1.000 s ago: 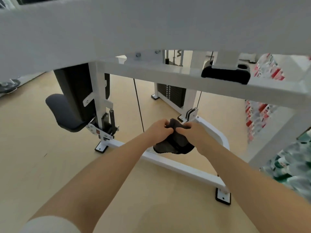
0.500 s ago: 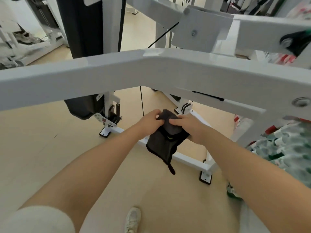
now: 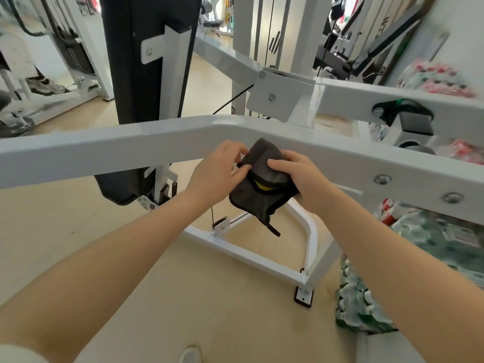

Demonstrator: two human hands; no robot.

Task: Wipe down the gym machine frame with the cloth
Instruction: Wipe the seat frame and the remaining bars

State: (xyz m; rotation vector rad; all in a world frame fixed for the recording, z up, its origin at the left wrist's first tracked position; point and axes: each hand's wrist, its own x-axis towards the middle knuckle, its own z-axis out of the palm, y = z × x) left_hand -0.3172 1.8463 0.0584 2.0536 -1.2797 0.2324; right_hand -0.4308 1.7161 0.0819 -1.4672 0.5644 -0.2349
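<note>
Both hands meet in front of the white machine frame (image 3: 104, 150), left hand (image 3: 213, 176) and right hand (image 3: 298, 176) fingers pinching a folded dark cloth (image 3: 259, 189) held just beside its horizontal bar.

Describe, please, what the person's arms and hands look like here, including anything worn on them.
Both forearms are bare down to the wrists. The left hand and right hand wear no gloves, and no rings, watch or bands show. A pale, whitish sleeve edge appears at the left upper arm; no sleeve is visible on the right arm.
</note>
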